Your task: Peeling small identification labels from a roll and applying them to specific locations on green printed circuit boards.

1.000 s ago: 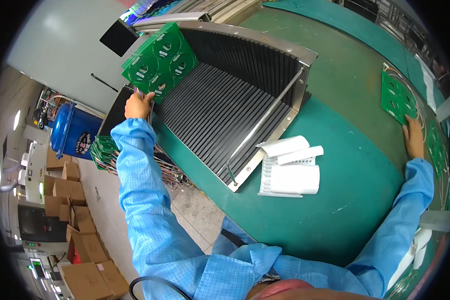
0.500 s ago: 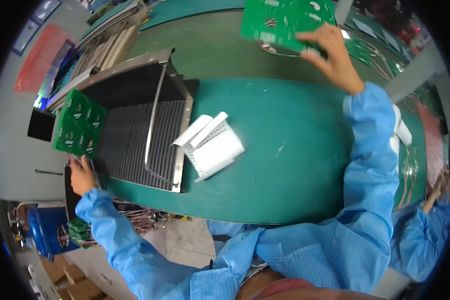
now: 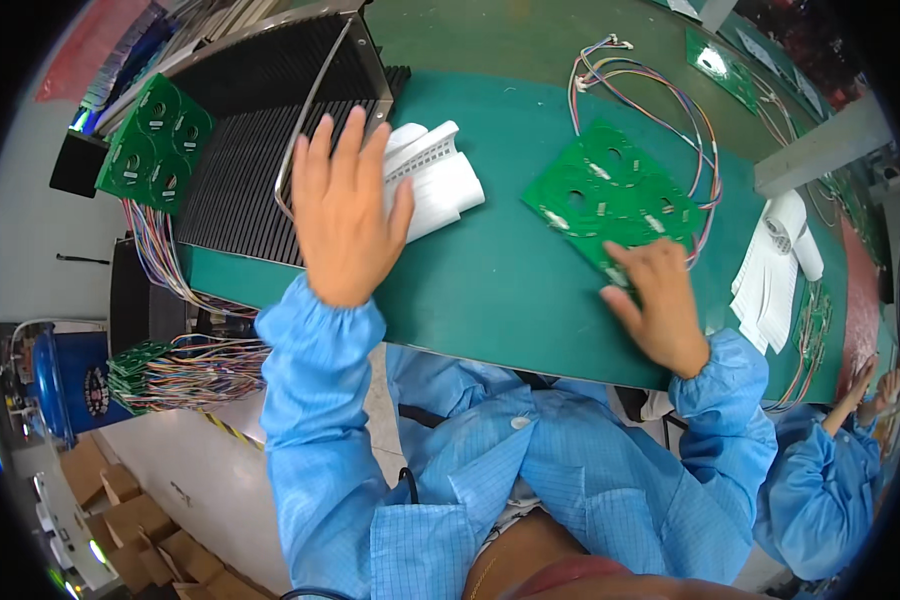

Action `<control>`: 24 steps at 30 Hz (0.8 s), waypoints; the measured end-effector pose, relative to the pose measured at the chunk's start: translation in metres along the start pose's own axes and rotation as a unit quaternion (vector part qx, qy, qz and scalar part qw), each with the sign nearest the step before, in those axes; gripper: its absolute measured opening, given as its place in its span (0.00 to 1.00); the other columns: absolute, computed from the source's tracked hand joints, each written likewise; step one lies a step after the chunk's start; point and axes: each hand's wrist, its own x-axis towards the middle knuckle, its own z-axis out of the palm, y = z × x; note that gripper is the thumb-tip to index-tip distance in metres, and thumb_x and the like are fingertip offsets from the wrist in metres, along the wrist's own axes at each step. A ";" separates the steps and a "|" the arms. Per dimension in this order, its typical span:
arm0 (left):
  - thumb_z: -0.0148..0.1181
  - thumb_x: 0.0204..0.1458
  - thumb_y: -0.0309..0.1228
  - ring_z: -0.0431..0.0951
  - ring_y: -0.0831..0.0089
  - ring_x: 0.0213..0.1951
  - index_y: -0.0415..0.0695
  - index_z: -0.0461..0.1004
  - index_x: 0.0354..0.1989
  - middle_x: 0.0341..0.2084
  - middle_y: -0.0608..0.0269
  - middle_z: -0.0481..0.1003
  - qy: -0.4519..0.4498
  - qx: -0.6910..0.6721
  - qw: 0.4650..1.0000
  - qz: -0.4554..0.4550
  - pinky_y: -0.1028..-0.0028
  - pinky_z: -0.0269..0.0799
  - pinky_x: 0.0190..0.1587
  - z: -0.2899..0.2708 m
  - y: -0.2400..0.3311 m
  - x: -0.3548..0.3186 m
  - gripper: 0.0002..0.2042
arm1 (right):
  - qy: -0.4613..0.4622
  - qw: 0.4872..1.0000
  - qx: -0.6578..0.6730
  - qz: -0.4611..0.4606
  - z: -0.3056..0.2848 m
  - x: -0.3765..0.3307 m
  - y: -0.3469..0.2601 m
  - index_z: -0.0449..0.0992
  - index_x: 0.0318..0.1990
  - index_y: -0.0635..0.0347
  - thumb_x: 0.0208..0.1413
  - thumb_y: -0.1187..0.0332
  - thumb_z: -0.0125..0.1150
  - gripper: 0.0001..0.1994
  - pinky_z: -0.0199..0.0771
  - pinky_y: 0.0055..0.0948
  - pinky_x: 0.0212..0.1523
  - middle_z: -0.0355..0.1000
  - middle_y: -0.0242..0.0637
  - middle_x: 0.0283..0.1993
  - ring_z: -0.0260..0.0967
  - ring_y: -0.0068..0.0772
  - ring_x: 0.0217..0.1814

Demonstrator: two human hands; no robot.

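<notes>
My left hand (image 3: 348,215) is spread open with nothing in it, over the right side of the black ribbed rack (image 3: 240,165) and beside a folded white paper strip (image 3: 440,195). My right hand (image 3: 660,300) holds a square green circuit board (image 3: 615,190) by its near corner, index finger on top and thumb at the edge; the other fingertips are partly hidden. Coloured wires (image 3: 705,130) with white connectors trail from that board over the green mat. Another green circuit board (image 3: 155,145) stands upright at the rack's left end, its wires (image 3: 155,250) hanging below.
More boards with bundled wires (image 3: 210,365) lie below the rack at left, near a blue bin (image 3: 70,385) and cardboard boxes (image 3: 140,520). White paper strips (image 3: 765,275) and a grey post (image 3: 810,150) are at right. A co-worker's blue sleeve (image 3: 820,500) shows at lower right.
My right hand has brought its board nearer from the far side of the bench. My left hand has left the wires under the rack's board and moved right. The view has shifted.
</notes>
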 end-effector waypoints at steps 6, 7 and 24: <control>0.61 0.38 0.32 0.74 0.60 0.30 0.47 0.64 0.46 0.30 0.57 0.73 -0.134 -0.007 0.982 -0.132 0.66 0.69 0.38 0.027 0.006 0.015 0.23 | -0.095 0.983 0.080 -0.133 0.000 -0.003 -0.007 0.66 0.49 0.57 0.42 0.66 0.60 0.22 0.60 0.38 0.48 0.64 0.43 0.46 0.59 0.46 0.46; 0.61 0.39 0.30 0.74 0.58 0.28 0.47 0.65 0.45 0.28 0.56 0.74 -0.154 -0.033 0.971 -0.181 0.68 0.71 0.34 0.024 0.007 0.014 0.22 | -0.072 0.987 0.088 -0.113 -0.003 -0.001 0.002 0.66 0.49 0.57 0.42 0.66 0.60 0.22 0.60 0.38 0.48 0.64 0.43 0.46 0.59 0.46 0.46; 0.61 0.37 0.17 0.73 0.77 0.35 0.39 0.65 0.46 0.32 0.58 0.74 -0.204 -0.678 0.665 -0.238 0.79 0.68 0.39 0.001 0.084 -0.003 0.23 | -0.093 0.908 0.409 0.025 -0.013 0.043 -0.005 0.62 0.54 0.59 0.51 0.68 0.55 0.21 0.65 0.22 0.41 0.70 0.36 0.42 0.66 0.22 0.39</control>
